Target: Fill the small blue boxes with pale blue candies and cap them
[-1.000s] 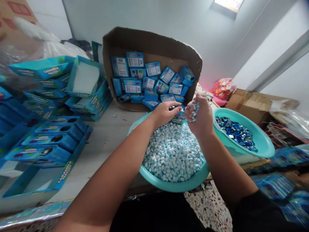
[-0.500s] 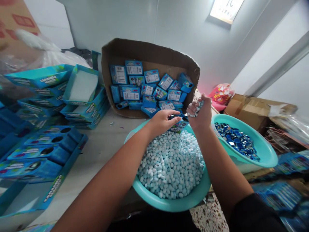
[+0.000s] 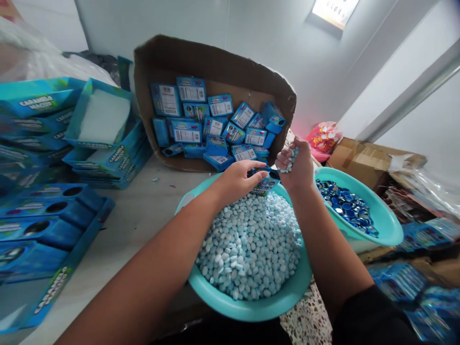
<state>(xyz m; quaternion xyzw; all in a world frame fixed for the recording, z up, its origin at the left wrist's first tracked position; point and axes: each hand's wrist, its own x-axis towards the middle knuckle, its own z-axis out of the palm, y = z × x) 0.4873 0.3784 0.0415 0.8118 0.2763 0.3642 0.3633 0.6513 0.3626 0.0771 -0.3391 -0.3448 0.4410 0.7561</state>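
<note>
Over the back of a turquoise basin [image 3: 247, 311] full of pale blue and white candies [image 3: 247, 249], my left hand [image 3: 244, 178] grips a small blue candy box [image 3: 265, 184]. Printed lettering faces me on the box's front, and a dark round hole shows in its top. Just to the right, my right hand [image 3: 296, 165] is closed around a fistful of the same candies, some showing between the fingers. The fist sits against or very near the box's right end; I cannot tell whether they touch.
Behind the basin, a cardboard carton [image 3: 212, 57] on its side holds several blue boxes [image 3: 187, 132]. A second basin [image 3: 390, 235] at right contains shiny blue-and-silver caps [image 3: 347, 208]. Stacked display trays [image 3: 104, 163] and a tray of holed boxes [image 3: 46, 223] stand left.
The camera view has shifted slightly, so the surroundings sit a little further left. Both hands keep nearly the same pose, still holding the box and the candies.
</note>
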